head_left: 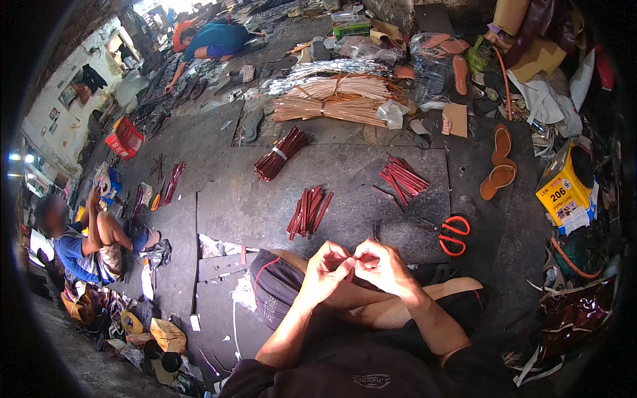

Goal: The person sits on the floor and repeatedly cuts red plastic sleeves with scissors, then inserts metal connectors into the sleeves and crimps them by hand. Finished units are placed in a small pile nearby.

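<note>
My left hand (326, 264) and my right hand (381, 264) meet in front of me, just above my crossed legs. Both pinch one thin dark red strip (352, 265) between their fingertips; most of it is hidden by the fingers. On the dark mat (265, 199) ahead lie piles of the same red strips: one (307, 211) straight ahead, one (402, 178) to the right, and a tied bundle (281, 153) further back. Red-handled scissors (452, 234) lie on the mat near my right hand.
A large bundle of tan strips (338, 99) lies beyond the mat. Brown sandal soles (499, 166) and a yellow box (564, 189) are at the right. A person (89, 242) sits on the floor at the left; another (212, 40) leans over at the far back. A red crate (125, 138) stands at the left.
</note>
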Available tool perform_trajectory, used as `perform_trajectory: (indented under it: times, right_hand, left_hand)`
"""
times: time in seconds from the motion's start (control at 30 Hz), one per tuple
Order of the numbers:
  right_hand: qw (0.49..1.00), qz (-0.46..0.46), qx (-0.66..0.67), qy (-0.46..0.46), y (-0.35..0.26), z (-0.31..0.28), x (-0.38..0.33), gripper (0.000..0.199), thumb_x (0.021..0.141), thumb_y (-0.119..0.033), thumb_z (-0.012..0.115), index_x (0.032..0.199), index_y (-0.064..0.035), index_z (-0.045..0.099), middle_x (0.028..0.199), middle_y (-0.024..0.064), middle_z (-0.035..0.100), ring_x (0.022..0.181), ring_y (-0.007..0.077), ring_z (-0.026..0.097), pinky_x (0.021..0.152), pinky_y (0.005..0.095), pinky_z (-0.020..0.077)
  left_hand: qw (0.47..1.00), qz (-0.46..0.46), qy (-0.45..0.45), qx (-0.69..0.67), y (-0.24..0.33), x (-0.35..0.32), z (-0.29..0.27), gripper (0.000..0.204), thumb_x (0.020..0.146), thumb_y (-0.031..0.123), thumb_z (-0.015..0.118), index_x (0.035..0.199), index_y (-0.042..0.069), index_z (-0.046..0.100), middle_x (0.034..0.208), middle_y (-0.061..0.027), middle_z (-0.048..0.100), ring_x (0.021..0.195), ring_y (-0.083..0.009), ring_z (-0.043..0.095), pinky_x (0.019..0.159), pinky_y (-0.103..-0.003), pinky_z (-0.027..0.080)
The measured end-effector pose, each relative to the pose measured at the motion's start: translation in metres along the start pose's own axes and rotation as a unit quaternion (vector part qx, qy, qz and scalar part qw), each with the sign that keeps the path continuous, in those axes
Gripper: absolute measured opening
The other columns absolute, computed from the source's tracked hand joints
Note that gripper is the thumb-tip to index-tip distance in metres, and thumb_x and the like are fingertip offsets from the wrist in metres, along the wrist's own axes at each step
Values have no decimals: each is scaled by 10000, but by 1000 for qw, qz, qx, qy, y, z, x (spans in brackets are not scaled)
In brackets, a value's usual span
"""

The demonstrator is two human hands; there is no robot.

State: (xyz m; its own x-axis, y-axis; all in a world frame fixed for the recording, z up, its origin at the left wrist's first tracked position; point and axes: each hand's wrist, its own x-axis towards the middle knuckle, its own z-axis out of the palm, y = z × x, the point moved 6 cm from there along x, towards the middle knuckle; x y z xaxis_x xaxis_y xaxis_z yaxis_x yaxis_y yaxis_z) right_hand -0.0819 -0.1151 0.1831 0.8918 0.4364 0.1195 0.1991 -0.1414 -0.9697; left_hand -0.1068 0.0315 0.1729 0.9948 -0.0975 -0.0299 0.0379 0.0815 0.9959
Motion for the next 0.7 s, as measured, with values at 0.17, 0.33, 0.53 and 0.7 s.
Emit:
perform_trajectory:
  times: [0.17, 0.33, 0.53, 0.7]
  right_hand:
    - [1000, -5, -7, 9, 0, 7, -1, 161, 798, 0, 701, 916, -18, 592, 821, 49, 635, 772, 104, 637, 701, 284, 556]
    - [999, 43, 29, -2, 36, 9, -3, 210, 765, -42, 724, 917, -36, 579, 826, 75, 645, 778, 173, 668, 665, 317, 541]
    - [968, -142, -188, 85, -4, 20, -3, 184, 732, 20, 670, 865, -33, 554, 791, 129, 582, 659, 301, 609, 589, 375, 498]
    - [994, -17, -55, 92, 17, 9, 2, 104, 845, 19, 644, 899, -18, 563, 811, 61, 624, 706, 136, 650, 607, 286, 527]
  left_hand:
    - [997, -30, 32, -61, -12, -1, 0, 116, 882, -6, 602, 941, 45, 515, 797, -33, 607, 675, -86, 572, 601, -243, 462]
    - [995, -66, 42, 56, -6, -1, 2, 115, 859, 56, 629, 941, 48, 549, 841, -6, 614, 796, -82, 571, 725, -264, 472]
    - [985, -80, 152, 11, -31, 2, -17, 114, 872, 16, 587, 984, -7, 591, 867, -72, 662, 789, -123, 613, 761, -266, 501]
    - [992, -65, 89, -57, -34, 7, -23, 209, 900, -20, 557, 1108, -8, 571, 904, -52, 626, 822, -129, 605, 800, -263, 503]
